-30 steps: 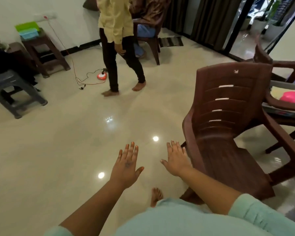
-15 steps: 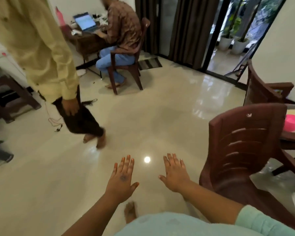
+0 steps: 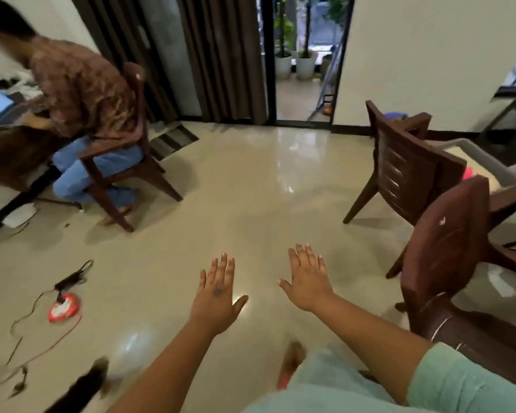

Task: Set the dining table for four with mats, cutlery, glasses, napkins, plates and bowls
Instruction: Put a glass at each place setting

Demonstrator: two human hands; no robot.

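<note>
2 hands are held out flat over the floor [image 3: 251, 180], palms down and fingers straight: the left hand [image 3: 218, 296] and, just beside it, the right hand [image 3: 309, 283], each grip wide and holding nothing. Further right, behind 2 brown chairs [image 3: 447, 263], the tabletop [image 3: 477, 158] edge carries something pink [image 3: 468, 173].

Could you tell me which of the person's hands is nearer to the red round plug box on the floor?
Left. The left hand hovers just right of the red plug box; the right hand is farther right.
</note>
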